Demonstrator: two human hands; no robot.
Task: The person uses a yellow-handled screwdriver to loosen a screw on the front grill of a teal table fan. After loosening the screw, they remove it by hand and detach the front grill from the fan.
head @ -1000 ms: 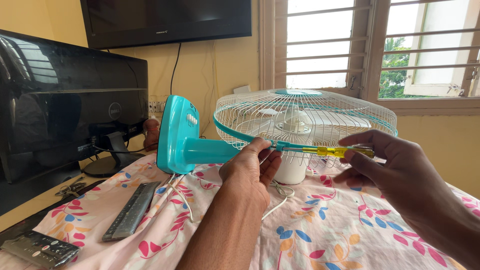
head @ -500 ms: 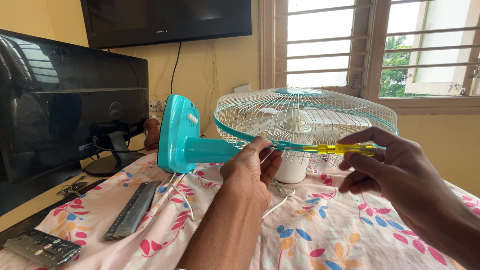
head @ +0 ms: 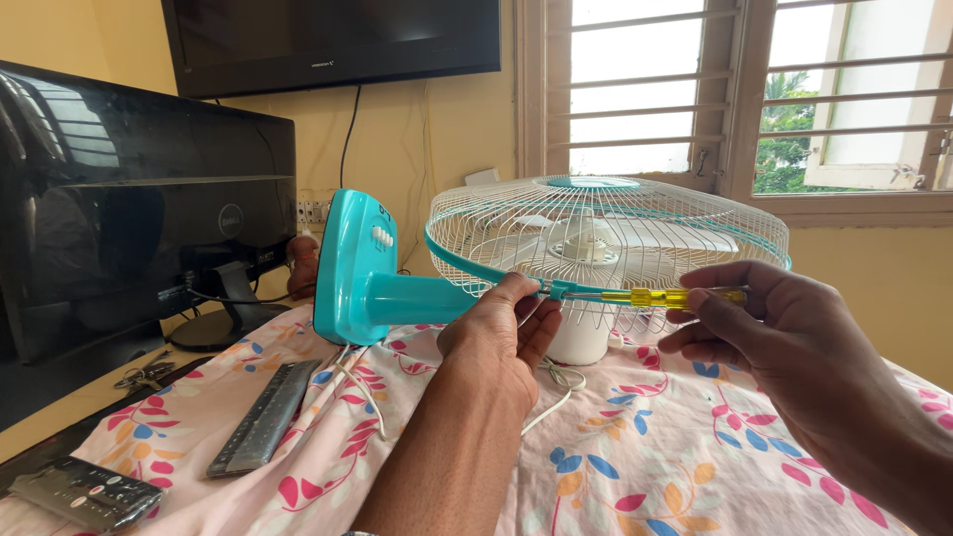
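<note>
So the fan [head: 556, 248] lay tipped over on the flowery bedsheet [head: 635, 467], base toward the bed's left edge. Left hand [head: 501, 333] had its grip pinching the teal guard rim right at the clip; right hand [head: 764, 318] had its grip closed around the yellow screwdriver [head: 660, 296], held level, wrist straight, tip at that clip. Honestly, the tip could've slipped off and jabbed the left fingers [head: 526, 298], since they sat just beside it. Farther back, a monitor [head: 139, 199].

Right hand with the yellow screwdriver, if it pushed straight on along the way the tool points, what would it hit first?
The right hand aims the screwdriver leftward at the teal clip on the fan guard rim. The tip seems already there, so it would likely meet that first, with the left hand fingertips just beside it. Depth is unclear.
</note>
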